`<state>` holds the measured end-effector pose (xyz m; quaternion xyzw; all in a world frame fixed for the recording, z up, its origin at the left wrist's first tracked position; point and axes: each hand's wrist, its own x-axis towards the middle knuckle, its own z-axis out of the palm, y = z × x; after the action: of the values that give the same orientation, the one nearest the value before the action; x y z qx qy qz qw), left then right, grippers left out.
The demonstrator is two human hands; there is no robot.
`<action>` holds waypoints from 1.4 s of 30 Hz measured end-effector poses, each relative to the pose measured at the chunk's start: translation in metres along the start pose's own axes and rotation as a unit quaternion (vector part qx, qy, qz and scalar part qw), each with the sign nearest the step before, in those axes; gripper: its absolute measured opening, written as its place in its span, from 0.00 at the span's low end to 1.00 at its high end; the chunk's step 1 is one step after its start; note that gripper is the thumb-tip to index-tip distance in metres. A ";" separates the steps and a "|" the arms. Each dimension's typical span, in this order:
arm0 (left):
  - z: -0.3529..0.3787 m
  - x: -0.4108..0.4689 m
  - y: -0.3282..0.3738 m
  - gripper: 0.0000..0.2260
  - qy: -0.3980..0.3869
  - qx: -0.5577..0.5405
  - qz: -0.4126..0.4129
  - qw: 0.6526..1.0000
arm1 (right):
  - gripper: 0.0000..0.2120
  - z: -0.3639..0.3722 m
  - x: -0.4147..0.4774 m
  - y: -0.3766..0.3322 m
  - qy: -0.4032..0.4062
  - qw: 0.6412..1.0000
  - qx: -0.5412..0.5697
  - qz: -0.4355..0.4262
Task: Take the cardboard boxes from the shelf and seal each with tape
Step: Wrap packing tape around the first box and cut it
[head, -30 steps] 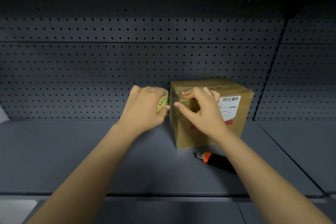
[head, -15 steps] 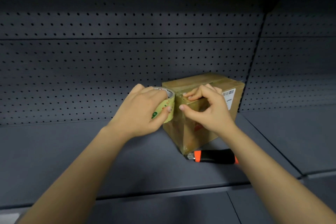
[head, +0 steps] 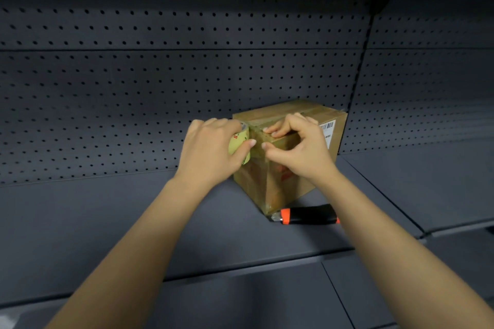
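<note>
On the dark shelf (head: 133,222), close to the pegboard back (head: 160,88), the cardboard box (head: 302,181) is sitting with one corner turned toward the viewer, where a second ago it was facing more squarely. The left hand (head: 211,149) is curling round the tape roll (head: 235,145) and pressing it to the box's upper left edge. The right hand (head: 302,149) is pinching the top front edge, fingertips on the lid and thumb on the side. I judge a strip is being carried round that corner, so sealing is under way. The clear tape is proving hard to make out — the hand is covering most of the roll — and a utility knife (head: 307,216) is lying just beside the near bottom corner.
</note>
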<state>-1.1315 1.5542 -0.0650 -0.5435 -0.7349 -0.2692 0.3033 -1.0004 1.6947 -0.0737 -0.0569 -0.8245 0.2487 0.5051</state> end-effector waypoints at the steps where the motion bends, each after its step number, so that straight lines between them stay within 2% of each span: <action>1: 0.000 0.000 -0.002 0.18 -0.006 0.000 0.008 1.000 | 0.13 -0.001 0.001 -0.003 -0.002 1.000 -0.015 0.004; 5: 0.002 0.000 -0.010 0.19 -0.022 -0.006 0.029 0.999 | 0.09 0.013 -0.003 -0.013 0.004 0.982 -0.186 -0.024; 7: 0.004 -0.002 -0.015 0.17 -0.036 -0.036 0.039 0.998 | 0.10 0.020 -0.008 -0.013 0.026 0.976 -0.214 -0.022; 12: 0.006 -0.010 -0.025 0.19 -0.022 -0.072 0.011 0.997 | 0.11 0.023 -0.011 -0.009 0.011 0.989 -0.148 0.003; 16: 0.002 -0.001 -0.021 0.12 0.057 -0.059 0.049 0.995 | 0.11 0.013 -0.003 -0.010 -0.019 0.995 -0.097 0.018; 20: -0.005 -0.001 -0.013 0.15 0.062 -0.041 0.061 0.995 | 0.10 0.007 -0.003 -0.009 -0.015 0.997 -0.062 0.035; 27: -0.007 -0.014 0.001 0.09 0.092 -0.020 0.023 0.995 | 0.05 -0.007 -0.008 -0.008 -0.030 0.998 0.042 0.047; 33: 0.003 -0.008 0.003 0.11 0.085 -0.033 0.017 0.996 | 0.03 -0.009 -0.010 -0.005 -0.026 0.998 0.041 0.042; 35: 0.004 -0.009 0.002 0.11 0.090 -0.032 0.021 0.995 | 0.01 -0.005 -0.011 -0.006 -0.008 0.998 0.037 0.043; 39: 0.002 -0.005 0.002 0.11 0.091 -0.015 0.038 0.995 | 0.04 0.002 -0.009 -0.013 0.031 0.998 0.029 0.055; 42: 0.002 -0.003 0.003 0.11 0.079 -0.013 0.031 0.996 | 0.03 -0.001 -0.009 -0.020 0.014 0.998 0.004 0.056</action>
<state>-1.1283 1.5544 -0.0686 -0.5466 -0.6878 -0.3119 0.3617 -0.9918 1.6748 -0.0710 -0.1040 -0.8118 0.2793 0.5022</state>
